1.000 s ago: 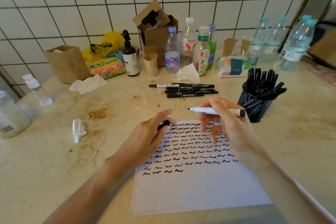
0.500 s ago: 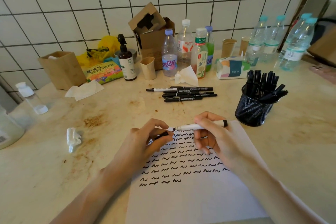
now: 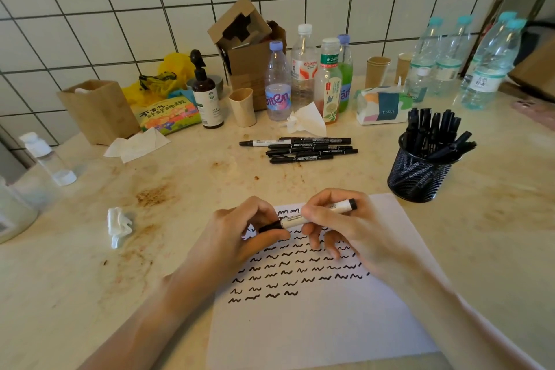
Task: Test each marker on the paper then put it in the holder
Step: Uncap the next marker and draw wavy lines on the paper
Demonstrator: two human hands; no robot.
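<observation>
A white sheet of paper point(image 3: 315, 324) lies on the counter, covered in rows of black squiggles. Above its top edge my right hand point(image 3: 345, 228) grips a white-barrelled marker point(image 3: 318, 215) held level. My left hand point(image 3: 240, 234) pinches the black cap point(image 3: 270, 226), which sits against the marker's left end. A black mesh holder point(image 3: 417, 177) full of black markers stands to the right of the paper. Several loose black markers point(image 3: 306, 150) lie in a row beyond the paper.
Along the tiled wall stand water bottles point(image 3: 492, 66), drink bottles point(image 3: 277, 84), paper cups point(image 3: 377, 70), a tissue pack point(image 3: 383, 105), a cardboard box point(image 3: 249, 54), a pump bottle point(image 3: 205, 93) and a brown box point(image 3: 97, 111). A crumpled tissue point(image 3: 118, 225) lies left.
My two hands have come together over the paper's top edge. The cap in my left hand now meets the marker's tip, which was bare a second ago.
</observation>
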